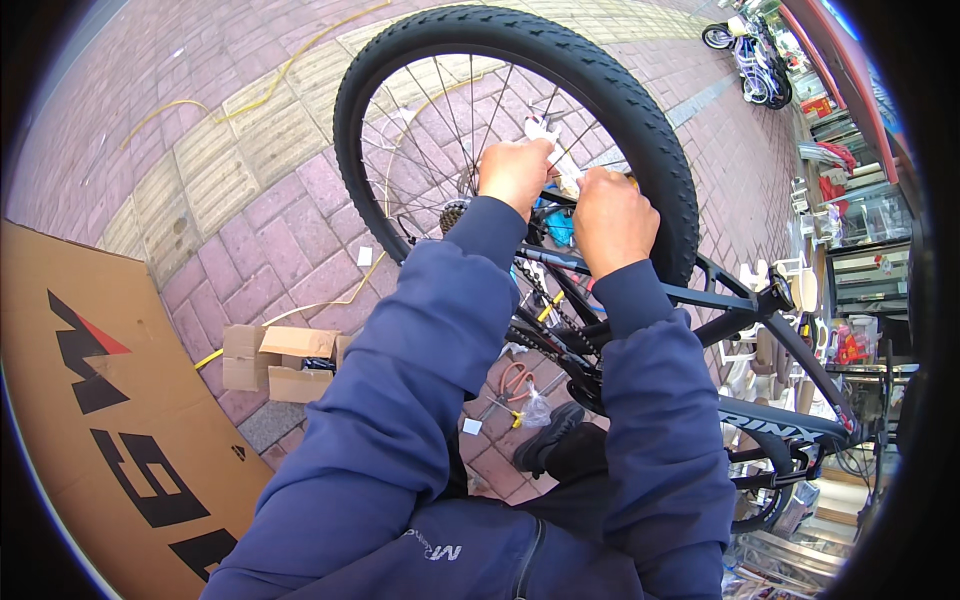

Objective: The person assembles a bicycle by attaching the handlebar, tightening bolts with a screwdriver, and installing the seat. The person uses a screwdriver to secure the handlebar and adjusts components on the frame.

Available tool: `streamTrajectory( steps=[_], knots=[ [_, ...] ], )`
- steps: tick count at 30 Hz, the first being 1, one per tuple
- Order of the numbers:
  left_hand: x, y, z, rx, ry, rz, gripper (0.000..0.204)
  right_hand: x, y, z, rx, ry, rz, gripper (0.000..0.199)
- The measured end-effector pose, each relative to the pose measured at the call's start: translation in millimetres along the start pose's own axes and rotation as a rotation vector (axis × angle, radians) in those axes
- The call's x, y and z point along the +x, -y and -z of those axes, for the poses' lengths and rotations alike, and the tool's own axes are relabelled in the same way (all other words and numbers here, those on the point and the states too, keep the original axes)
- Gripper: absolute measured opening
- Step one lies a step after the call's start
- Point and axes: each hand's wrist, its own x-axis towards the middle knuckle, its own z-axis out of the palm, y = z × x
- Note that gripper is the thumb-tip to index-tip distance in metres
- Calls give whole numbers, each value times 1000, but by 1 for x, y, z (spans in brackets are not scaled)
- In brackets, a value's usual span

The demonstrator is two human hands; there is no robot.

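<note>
A black bicycle stands before me with its rear wheel (357,130) raised at the top of the view. Both my arms, in dark blue sleeves, reach toward the wheel. My left hand (515,175) is closed on a crumpled white strip of wrapping (566,168), in front of the spokes. Beside it, to the right, my right hand (615,218) is closed on the strip's other end, close to the tyre. Below my hands run the dark frame tube (555,260) and the chain (565,318). The sprocket cassette (453,217) shows left of my left wrist. My fingertips are partly hidden.
A large printed cardboard box (120,390) fills the left side. A small open carton (300,360) lies on the brick paving. Near my shoe (548,440) are orange-handled pliers (515,380) and a clear plastic bag (536,408). A yellow hose (290,65) crosses the ground.
</note>
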Motion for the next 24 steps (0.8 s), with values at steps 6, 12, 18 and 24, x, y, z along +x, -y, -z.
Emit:
streamTrajectory(
  steps=[6, 12, 18, 24],
  knots=[
    [0, 0, -2, -1, 59, -29, 28, -1, -1, 0, 20, -98, 6, 11],
    [2, 3, -1, 44, 72, -31, 25, -2, 0, -3, -25, -91, -17, 10],
    [5, 6, -1, 74, 76, -70, 29, -3, -2, -2, -8, -78, -34, 9],
    [5, 1, -1, 72, 131, -77, 27, -3, -2, -1, 10, -96, -44, 9]
  ],
)
